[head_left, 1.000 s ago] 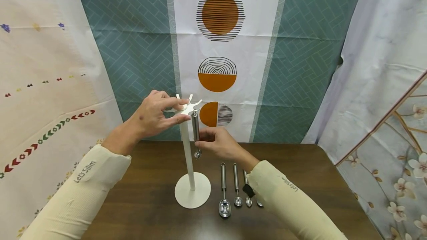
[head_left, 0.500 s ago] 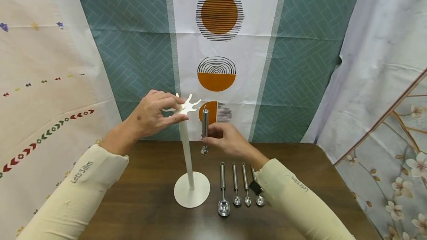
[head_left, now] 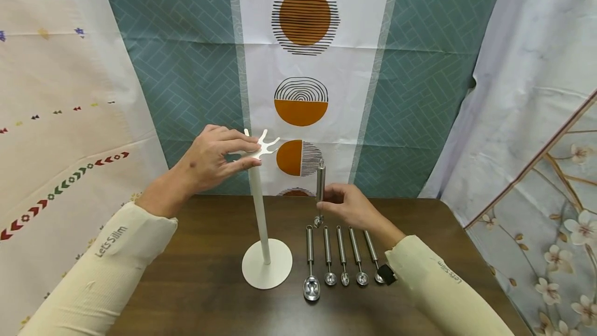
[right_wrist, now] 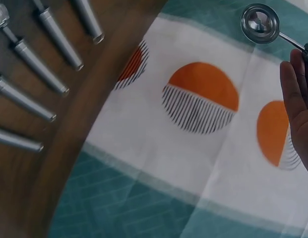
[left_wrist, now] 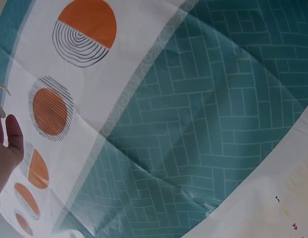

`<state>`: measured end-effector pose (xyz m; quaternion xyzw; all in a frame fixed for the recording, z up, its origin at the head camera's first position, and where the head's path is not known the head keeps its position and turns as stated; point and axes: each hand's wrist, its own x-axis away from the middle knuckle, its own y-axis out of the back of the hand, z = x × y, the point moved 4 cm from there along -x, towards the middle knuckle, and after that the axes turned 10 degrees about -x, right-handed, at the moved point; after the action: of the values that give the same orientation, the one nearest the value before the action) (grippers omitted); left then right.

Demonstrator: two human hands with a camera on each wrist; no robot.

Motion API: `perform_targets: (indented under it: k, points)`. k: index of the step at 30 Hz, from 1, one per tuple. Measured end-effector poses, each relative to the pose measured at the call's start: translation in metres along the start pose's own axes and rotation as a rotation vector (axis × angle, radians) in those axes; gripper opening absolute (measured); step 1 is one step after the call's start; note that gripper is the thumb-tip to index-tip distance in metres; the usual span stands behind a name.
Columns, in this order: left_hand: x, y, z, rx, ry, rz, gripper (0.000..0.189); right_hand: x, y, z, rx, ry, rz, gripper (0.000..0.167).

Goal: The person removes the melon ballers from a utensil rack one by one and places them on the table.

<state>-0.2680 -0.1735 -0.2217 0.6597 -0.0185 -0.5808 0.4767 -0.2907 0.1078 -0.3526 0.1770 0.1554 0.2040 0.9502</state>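
A white stand with a round base and several forked prongs on top stands on the table. My left hand grips its top, fingers on the pronged plate and thumb along its near side. To the right of the stand, my right hand pinches a steel melon baller by its handle. The tool is upright in the air, bowl down, apart from the prongs. In the right wrist view its round bowl shows past the fingers. Only part of the left hand enters the left wrist view.
On the dark wooden table several steel-handled scoops lie in a row right of the stand. The largest scoop is leftmost; a smaller scoop lies beside it. A patterned cloth hangs behind; curtains flank both sides.
My right hand has carried the melon baller away from the stand's prongs, to the right and slightly down. More of the scoop row shows now. The left hand stays on the stand's top.
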Motion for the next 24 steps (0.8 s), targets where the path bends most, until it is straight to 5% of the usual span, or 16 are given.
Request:
perform_targets:
  k: [11,24]
  points:
    - [0.0,-0.001,-0.001,0.01,-0.003,-0.014,0.061,0.024,0.03,-0.033,0.023,-0.121,-0.066,0.027]
    - [0.002,-0.002,0.002,0.011,0.006,-0.001,0.063,0.042,0.053,-0.057,0.078,-0.148,-0.123,0.03]
